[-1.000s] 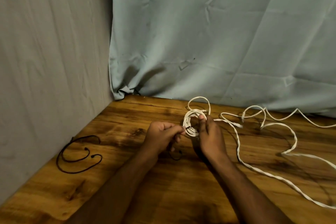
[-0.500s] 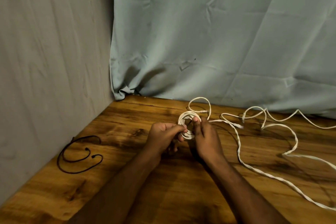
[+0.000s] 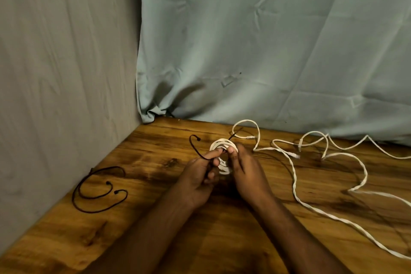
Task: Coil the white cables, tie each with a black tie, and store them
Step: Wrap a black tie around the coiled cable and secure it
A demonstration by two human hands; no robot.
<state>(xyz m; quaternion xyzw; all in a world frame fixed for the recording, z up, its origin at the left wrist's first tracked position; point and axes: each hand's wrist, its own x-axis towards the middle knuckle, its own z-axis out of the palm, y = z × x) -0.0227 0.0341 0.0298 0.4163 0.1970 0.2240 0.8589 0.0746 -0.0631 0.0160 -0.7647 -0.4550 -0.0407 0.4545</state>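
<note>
A small coil of white cable (image 3: 222, 144) sits between my two hands above the wooden table (image 3: 222, 240). My left hand (image 3: 198, 180) pinches a thin black tie (image 3: 194, 148) whose free end curves up and left. My right hand (image 3: 246, 173) grips the coil's right side; the tie's other end pokes out behind the coil. A loose white cable (image 3: 295, 182) trails to the right across the table. Two more black ties (image 3: 97, 193) lie at the left near the wall.
A grey wall stands close on the left and a pale blue curtain (image 3: 266, 51) hangs behind the table. More loose white cable (image 3: 355, 153) snakes along the back right toward the table's right side.
The black tie's end has come out to the left of the coil, pulled by my left hand. Both hands stayed on the coil and shifted slightly.
</note>
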